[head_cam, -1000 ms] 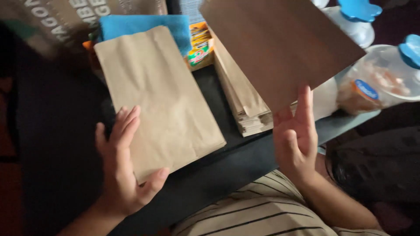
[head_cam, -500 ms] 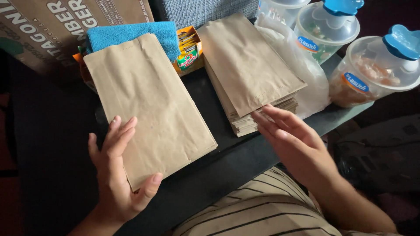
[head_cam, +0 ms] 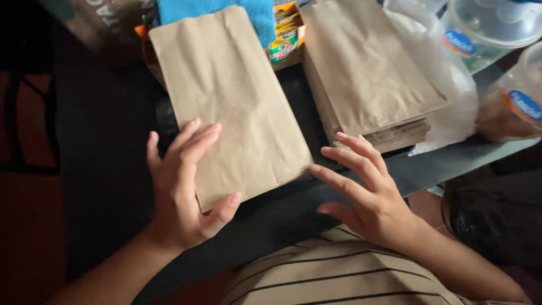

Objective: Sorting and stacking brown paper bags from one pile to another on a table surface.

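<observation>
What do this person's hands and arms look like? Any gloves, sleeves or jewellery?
Both hands are bare: no gloves, rings or watch show on the left hand or the right hand. The forearms are uncovered as far as the picture reaches, so no sleeves show. The fingers have short, plain nails. Below them is a light shirt with thin dark stripes.

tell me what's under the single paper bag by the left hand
The bag lies on a dark table, its far end over a blue cloth and a small box. Anything beneath it is hidden.
</observation>
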